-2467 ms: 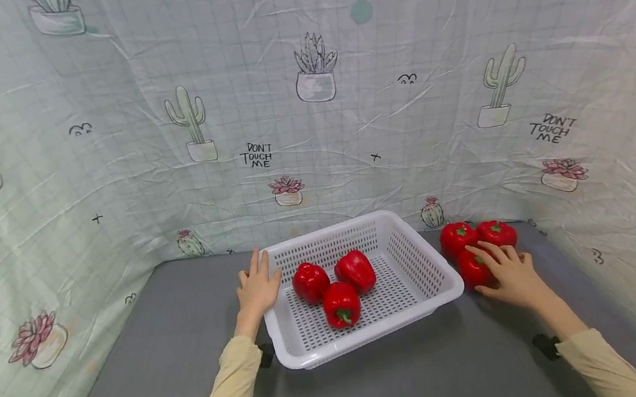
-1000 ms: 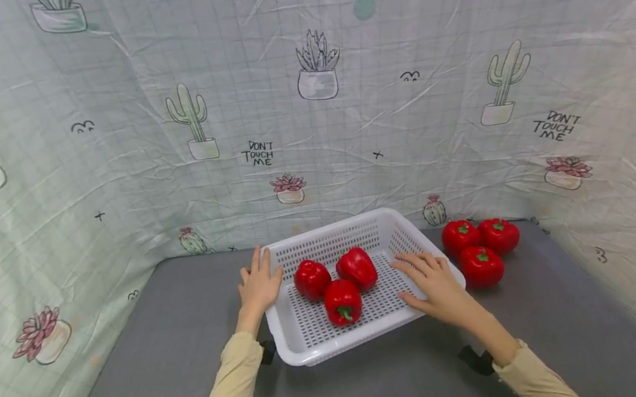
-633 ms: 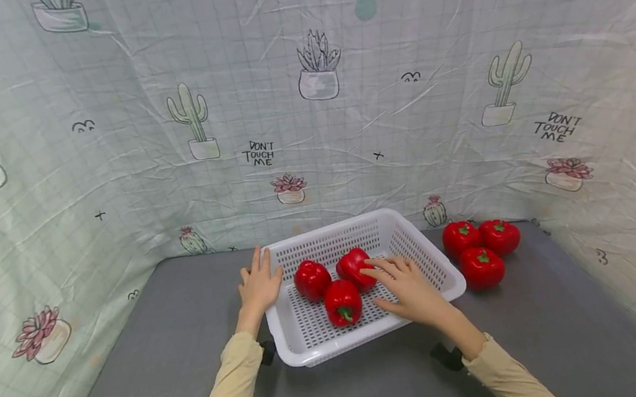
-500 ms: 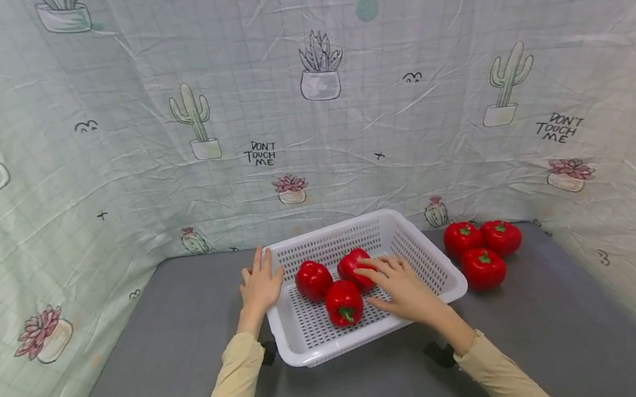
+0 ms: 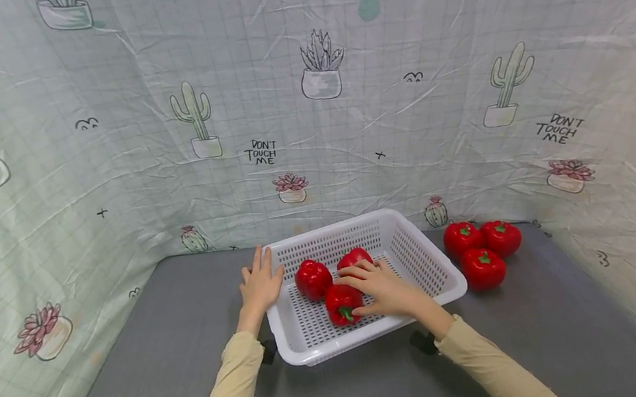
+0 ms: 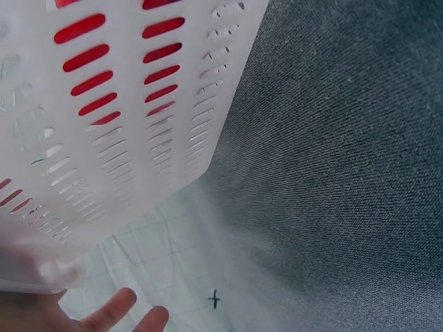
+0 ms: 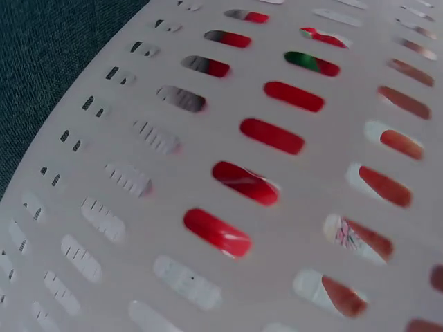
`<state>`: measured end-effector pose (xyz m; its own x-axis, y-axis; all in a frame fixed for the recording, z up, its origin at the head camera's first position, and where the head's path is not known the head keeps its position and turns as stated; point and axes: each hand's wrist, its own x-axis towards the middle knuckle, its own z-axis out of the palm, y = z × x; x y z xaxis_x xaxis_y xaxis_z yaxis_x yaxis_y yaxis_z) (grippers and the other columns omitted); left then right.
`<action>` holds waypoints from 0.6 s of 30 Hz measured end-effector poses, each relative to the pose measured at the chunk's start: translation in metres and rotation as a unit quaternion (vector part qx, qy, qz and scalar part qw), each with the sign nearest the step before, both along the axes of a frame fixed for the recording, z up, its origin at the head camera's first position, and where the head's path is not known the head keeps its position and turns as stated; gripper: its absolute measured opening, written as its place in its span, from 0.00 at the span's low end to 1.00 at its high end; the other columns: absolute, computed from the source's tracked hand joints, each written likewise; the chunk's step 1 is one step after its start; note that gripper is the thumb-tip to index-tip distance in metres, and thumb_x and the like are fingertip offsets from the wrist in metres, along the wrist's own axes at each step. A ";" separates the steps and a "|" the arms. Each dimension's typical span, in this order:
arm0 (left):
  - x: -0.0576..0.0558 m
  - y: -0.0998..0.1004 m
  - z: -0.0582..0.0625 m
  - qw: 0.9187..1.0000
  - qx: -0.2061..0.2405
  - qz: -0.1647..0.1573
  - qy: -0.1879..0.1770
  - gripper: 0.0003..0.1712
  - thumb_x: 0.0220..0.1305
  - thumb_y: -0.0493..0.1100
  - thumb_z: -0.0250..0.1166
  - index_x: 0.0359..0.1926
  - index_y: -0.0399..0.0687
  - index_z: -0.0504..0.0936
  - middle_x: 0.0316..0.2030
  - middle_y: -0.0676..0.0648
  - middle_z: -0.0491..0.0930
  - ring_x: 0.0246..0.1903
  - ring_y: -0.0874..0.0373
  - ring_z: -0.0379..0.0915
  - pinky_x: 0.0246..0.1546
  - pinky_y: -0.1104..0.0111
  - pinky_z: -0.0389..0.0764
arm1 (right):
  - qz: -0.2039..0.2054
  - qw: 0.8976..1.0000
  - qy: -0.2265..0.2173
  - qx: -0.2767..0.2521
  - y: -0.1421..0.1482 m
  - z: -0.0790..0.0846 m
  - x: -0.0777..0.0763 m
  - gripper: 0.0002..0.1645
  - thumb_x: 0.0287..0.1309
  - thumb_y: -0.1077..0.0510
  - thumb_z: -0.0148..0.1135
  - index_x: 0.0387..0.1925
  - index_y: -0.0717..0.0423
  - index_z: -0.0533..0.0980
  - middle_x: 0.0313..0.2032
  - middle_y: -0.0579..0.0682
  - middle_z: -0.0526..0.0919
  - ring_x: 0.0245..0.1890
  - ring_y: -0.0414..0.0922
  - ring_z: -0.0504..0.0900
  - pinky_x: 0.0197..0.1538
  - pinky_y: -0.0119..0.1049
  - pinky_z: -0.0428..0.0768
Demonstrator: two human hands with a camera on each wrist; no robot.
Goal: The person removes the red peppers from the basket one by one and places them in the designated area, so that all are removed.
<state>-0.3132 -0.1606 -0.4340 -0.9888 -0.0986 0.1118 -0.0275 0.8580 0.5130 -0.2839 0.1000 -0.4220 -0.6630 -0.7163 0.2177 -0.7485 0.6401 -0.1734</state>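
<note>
front pepper: a red bell pepper (image 5: 339, 304) lies on the perforated floor of the white plastic basket (image 5: 425, 263), nearest the person of the three inside, green stem turned toward the near rim.
right hand: the right hand (image 5: 377, 288) reaches in over the near-right rim and lies over that pepper's right side, fingers spread and lightly curved across it and toward the pepper behind; it looks like contact without a closed grasp, though the head view is too small to be sure.
direction: the front pepper sits just left of and under the palm, fingers pointing left and away.
nearer hand: right; the left is outside the basket.
left hand: the left hand (image 5: 261, 285) rests flat against the basket's left wall, fingers straight, holding nothing.
other peppers inside: one at back left (image 5: 310, 279), one at back centre (image 5: 354, 258) partly under the fingertips.
peppers outside: three red peppers (image 5: 484, 248) clustered on the grey tabletop (image 5: 150, 364) right of the basket.
wrist views: only slotted basket wall with red showing through.
</note>
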 end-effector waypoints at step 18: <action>-0.002 -0.001 -0.001 1.000 0.003 0.000 -0.009 0.34 0.66 0.52 0.44 0.69 0.47 0.48 0.70 0.46 0.39 0.59 0.36 0.47 0.52 0.37 0.56 | 0.022 0.994 0.006 0.109 -0.014 -0.011 -0.008 0.51 0.31 0.46 0.73 0.62 0.37 0.60 0.62 0.45 0.65 0.60 0.46 0.60 0.57 0.53 0.63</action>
<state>-0.3151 -0.1615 -0.4350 -0.9908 -0.0984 0.0927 -0.0364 0.8545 0.5181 -0.2918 0.0858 -0.4330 -0.6289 -0.7750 0.0623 -0.7773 0.6287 -0.0249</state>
